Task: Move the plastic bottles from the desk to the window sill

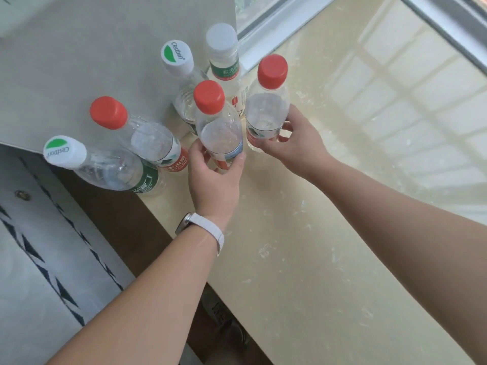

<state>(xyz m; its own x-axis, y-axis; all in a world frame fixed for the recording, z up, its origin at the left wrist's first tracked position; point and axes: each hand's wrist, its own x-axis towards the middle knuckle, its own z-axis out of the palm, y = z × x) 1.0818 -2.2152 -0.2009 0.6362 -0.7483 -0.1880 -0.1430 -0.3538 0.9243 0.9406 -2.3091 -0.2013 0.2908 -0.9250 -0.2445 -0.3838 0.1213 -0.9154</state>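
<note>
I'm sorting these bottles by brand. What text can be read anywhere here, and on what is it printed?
"Cestbon": white-and-green cap of the back bottle.
"Cestbon": white-and-green cap of the nearest left bottle, print turned sideways.
"东方": start of the green neck label on the white-capped bottle; the rest is cut off.
Red labels on the red-capped bottles: too blurred to read.

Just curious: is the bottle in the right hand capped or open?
Capped. The bottle in the right hand has its red cap sitting on the neck.
</note>
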